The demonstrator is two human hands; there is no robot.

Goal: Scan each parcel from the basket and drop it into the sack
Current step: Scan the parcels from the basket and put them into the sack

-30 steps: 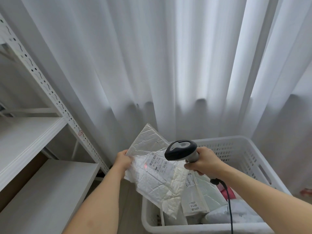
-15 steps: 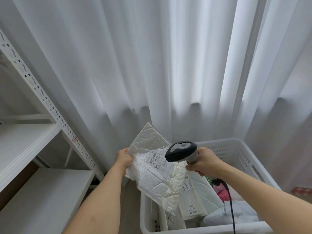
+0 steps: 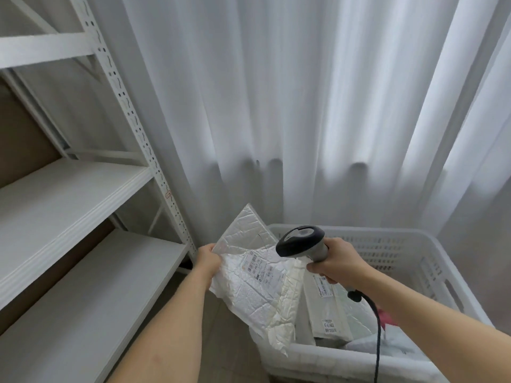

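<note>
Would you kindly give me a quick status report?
Left hand holds parcel. Right hand grips scanner over its label. Basket holds more parcels. Sack not visible.

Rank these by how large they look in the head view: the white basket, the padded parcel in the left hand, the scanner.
1. White basket, largest.
2. Padded parcel, clearly smaller.
3. Scanner, smallest; it is held near the camera, yet looks smaller than the parcel.

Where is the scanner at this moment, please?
In the head view the scanner is low and right of centre, gripped by the right hand, just above the parcel and the basket.
</note>
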